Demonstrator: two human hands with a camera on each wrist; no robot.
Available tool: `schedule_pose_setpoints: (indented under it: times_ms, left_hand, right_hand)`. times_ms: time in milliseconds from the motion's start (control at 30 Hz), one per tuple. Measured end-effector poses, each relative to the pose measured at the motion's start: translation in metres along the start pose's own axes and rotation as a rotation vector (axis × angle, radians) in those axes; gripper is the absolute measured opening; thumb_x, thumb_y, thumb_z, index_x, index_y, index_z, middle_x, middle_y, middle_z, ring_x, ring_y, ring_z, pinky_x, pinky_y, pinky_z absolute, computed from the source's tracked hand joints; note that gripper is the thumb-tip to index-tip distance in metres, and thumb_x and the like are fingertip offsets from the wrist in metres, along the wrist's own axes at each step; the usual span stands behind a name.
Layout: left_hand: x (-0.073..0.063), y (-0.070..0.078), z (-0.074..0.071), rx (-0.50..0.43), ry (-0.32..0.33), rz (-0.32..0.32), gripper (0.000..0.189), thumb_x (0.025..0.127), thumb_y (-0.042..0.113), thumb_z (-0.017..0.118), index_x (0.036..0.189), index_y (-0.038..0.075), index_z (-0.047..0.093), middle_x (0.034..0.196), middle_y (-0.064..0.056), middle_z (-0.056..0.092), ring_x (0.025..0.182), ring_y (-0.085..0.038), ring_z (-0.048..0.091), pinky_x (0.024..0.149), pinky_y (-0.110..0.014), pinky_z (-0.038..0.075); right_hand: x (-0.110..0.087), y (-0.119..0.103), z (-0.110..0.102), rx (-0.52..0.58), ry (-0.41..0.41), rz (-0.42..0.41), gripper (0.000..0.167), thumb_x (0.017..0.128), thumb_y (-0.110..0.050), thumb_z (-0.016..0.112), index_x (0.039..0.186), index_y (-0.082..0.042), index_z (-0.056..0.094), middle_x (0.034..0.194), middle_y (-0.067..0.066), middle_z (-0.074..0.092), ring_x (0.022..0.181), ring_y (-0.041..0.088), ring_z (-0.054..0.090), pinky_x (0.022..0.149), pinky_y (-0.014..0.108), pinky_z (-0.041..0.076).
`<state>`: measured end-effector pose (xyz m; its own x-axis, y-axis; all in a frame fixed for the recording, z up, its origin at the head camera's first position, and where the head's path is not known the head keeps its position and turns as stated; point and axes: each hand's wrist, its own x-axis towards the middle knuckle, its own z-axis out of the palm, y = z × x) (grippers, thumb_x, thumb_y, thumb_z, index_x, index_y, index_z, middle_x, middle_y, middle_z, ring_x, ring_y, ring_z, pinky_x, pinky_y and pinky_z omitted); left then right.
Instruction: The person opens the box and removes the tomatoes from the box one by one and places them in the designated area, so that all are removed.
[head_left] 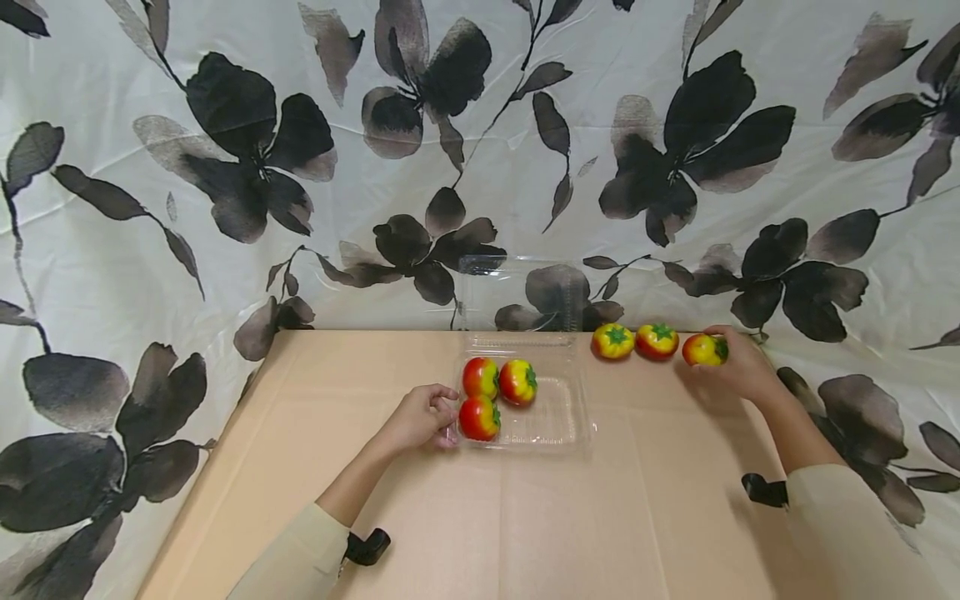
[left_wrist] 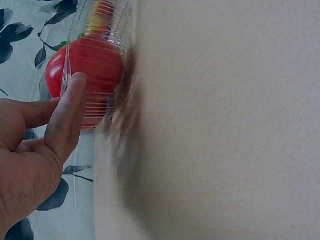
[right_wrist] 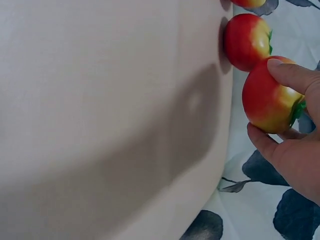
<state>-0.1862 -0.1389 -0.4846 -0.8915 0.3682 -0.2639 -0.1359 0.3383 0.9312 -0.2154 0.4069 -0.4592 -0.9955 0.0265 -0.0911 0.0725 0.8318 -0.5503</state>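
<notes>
At the left side of a clear plastic clamshell box (head_left: 551, 417), my left hand (head_left: 420, 419) pinches the rim between thumb and fingers. In the left wrist view, the index finger lies along the ribbed wall (left_wrist: 100, 75), over a red pepper (left_wrist: 56, 75) inside. Three red-and-yellow bell peppers (head_left: 517, 382) with green tops sit in the box's left part. At the table's far right, my right hand (head_left: 738, 364) grips another bell pepper (right_wrist: 267, 97) between thumb and fingers, its green top turned towards the palm.
Two more peppers, one nearer the box (head_left: 612, 342) and one nearer my right hand (head_left: 657, 342), stand along the far edge of the tan table (head_left: 525, 525). The box's lid (head_left: 521, 292) stands open against the white floral cloth (head_left: 540, 192) behind.
</notes>
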Motion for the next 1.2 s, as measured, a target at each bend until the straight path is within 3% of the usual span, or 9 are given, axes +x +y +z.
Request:
schedule_pose_setpoints:
  times_ms: [233, 600, 833, 1067, 1200]
  left_hand:
    - [0.0, 0.0, 0.001, -0.004, 0.004, -0.004, 0.035, 0.096, -0.007, 0.064, 0.131, -0.011, 0.057, 0.086, -0.016, 0.064, 0.062, -0.023, 0.073, 0.061, -0.043, 0.067]
    - [0.0, -0.001, 0.002, -0.013, -0.001, -0.004, 0.035, 0.097, -0.008, 0.063, 0.131, -0.01, 0.056, 0.086, -0.016, 0.064, 0.062, -0.022, 0.073, 0.066, -0.051, 0.066]
    - [0.0, -0.002, 0.001, -0.012, 0.0, -0.001, 0.035, 0.096, -0.008, 0.063, 0.131, -0.01, 0.057, 0.086, -0.016, 0.065, 0.063, -0.024, 0.074, 0.065, -0.05, 0.067]
    - [0.001, -0.003, 0.001, -0.007, 0.004, -0.002, 0.035, 0.097, -0.008, 0.062, 0.131, -0.01, 0.056, 0.086, -0.016, 0.064, 0.062, -0.023, 0.074, 0.064, -0.048, 0.067]
    - [0.0, -0.003, 0.002, -0.002, 0.007, -0.01, 0.035, 0.097, -0.008, 0.062, 0.132, -0.011, 0.056, 0.086, -0.015, 0.063, 0.061, -0.022, 0.073, 0.065, -0.05, 0.066]
  right_hand:
    - [0.01, 0.01, 0.004, 0.011, -0.032, 0.053, 0.079, 0.092, -0.021, 0.077, 0.149, 0.009, 0.03, 0.144, 0.04, 0.036, 0.127, 0.057, 0.038, 0.113, 0.077, 0.034]
    - [0.021, 0.016, 0.003, -0.029, -0.033, 0.136, 0.078, 0.093, -0.018, 0.074, 0.15, 0.01, 0.029, 0.144, 0.042, 0.035, 0.126, 0.059, 0.037, 0.114, 0.076, 0.034]
    - [0.026, 0.024, 0.009, 0.001, 0.015, 0.16, 0.077, 0.094, -0.015, 0.071, 0.15, 0.013, 0.026, 0.145, 0.044, 0.034, 0.129, 0.06, 0.036, 0.117, 0.075, 0.03]
    - [0.025, 0.03, 0.02, -0.007, 0.094, 0.128, 0.074, 0.095, -0.018, 0.072, 0.146, 0.016, 0.029, 0.138, 0.044, 0.038, 0.123, 0.06, 0.039, 0.113, 0.074, 0.034]
    - [0.025, 0.028, 0.023, 0.015, 0.105, 0.186, 0.078, 0.097, -0.02, 0.071, 0.148, 0.015, 0.025, 0.14, 0.043, 0.036, 0.125, 0.059, 0.039, 0.115, 0.073, 0.034]
